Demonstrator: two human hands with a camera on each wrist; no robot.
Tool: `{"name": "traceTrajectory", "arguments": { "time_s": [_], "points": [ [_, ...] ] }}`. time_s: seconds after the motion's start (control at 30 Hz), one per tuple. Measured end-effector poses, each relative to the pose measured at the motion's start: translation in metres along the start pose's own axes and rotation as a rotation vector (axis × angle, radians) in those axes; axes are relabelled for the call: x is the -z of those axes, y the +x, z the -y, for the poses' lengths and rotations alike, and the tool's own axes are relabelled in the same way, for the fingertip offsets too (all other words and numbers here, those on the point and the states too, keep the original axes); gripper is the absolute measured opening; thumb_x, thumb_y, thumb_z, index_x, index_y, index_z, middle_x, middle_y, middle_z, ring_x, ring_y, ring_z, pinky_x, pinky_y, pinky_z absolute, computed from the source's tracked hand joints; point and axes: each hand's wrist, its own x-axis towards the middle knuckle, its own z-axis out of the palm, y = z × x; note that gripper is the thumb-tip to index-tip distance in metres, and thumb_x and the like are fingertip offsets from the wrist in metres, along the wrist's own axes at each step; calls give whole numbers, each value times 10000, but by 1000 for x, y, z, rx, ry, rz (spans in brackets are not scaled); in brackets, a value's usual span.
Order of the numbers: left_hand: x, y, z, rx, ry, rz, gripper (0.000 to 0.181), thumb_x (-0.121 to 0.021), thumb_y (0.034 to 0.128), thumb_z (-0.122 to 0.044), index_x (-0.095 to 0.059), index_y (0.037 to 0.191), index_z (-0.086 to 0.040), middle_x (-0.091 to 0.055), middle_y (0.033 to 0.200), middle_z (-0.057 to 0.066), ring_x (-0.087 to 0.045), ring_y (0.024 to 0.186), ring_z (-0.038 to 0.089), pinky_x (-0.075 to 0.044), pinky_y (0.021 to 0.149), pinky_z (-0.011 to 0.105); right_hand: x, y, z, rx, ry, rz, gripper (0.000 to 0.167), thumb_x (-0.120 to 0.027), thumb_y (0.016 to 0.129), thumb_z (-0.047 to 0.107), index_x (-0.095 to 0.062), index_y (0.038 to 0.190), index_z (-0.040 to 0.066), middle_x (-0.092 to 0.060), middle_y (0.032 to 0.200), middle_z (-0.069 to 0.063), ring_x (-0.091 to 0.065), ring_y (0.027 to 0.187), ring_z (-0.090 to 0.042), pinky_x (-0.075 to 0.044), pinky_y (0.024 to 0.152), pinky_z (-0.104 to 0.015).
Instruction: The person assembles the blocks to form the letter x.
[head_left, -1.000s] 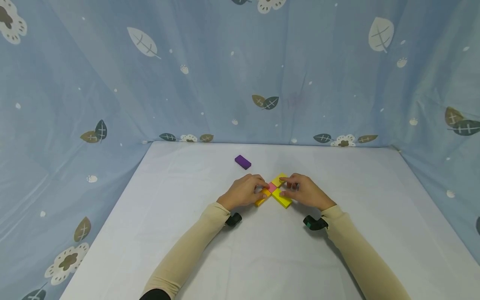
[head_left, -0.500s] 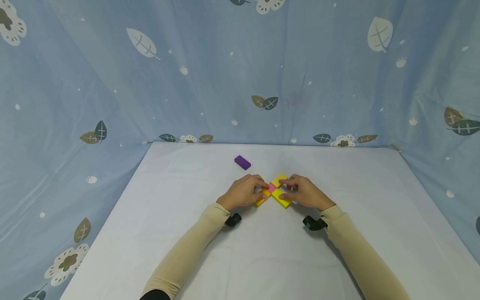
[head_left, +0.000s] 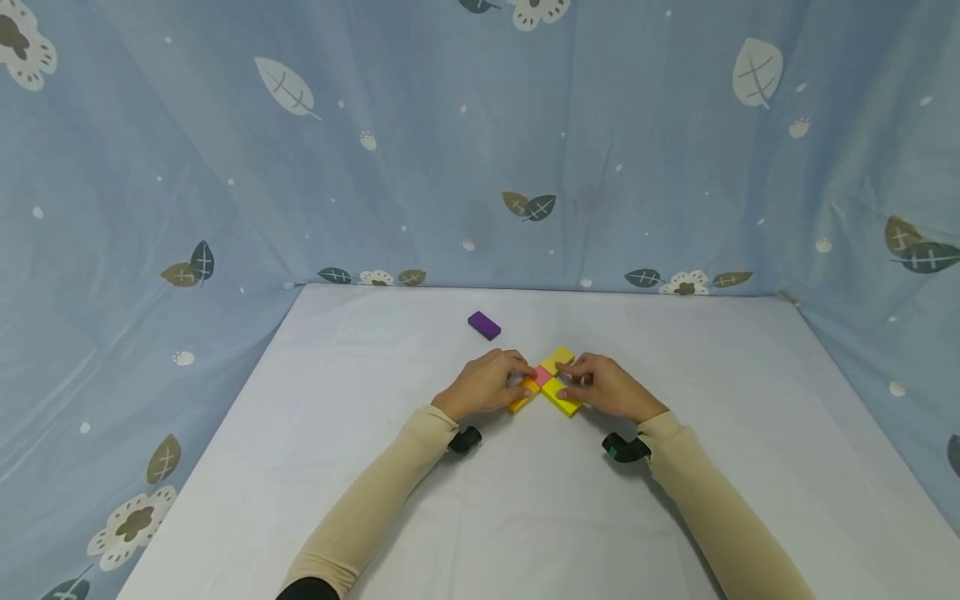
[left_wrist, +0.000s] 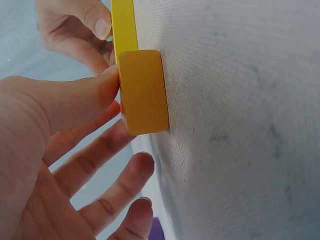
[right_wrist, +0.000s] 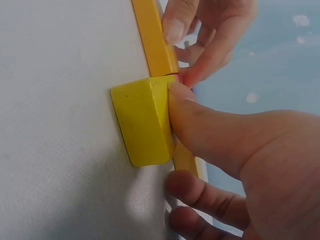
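On the white tabletop, an orange block, a pink block, a yellow block and a brighter yellow block lie flat, meeting around the pink one. My left hand comes from the left, its thumb on top of the orange block and its index fingertip at the pink block. From the other side, my right hand rests its thumb on the brighter yellow block. Its index finger touches the farther yellow block. Other fingers of both hands stay off the blocks, and the left hand partly hides the pink one.
A purple block lies by itself behind the left hand. The white-covered table ends at a blue patterned cloth that rises at the back and sides. A dark wrist camera hangs under the right wrist.
The right hand has shifted very slightly to the left and down, its fingers still on the two yellow blocks. The left hand and the blocks hardly differ.
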Motion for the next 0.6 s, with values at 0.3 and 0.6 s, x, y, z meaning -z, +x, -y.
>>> {"name": "traceTrajectory", "arguments": {
  "time_s": [0.3, 0.6],
  "points": [
    [3, -2, -3, 7, -18, 5, 317, -739, 967, -264, -751, 1269, -169, -717, 1263, -6, -658, 1127, 195, -566, 941, 397, -1, 0, 1, -16, 16, 9, 527, -790, 917, 187, -627, 1385, 8, -638, 883, -55, -445, 719, -171, -366, 592, -241],
    [2, -1, -3, 12, -7, 11, 320, -741, 964, -266, -750, 1273, -182, -715, 1270, -17, -655, 1145, 190, -566, 954, 403, -1, 1, -1, -27, 23, 22, 529, -787, 922, 193, -622, 1390, 9, -630, 861, -53, -448, 720, -173, -368, 586, -242]
  ]
}}
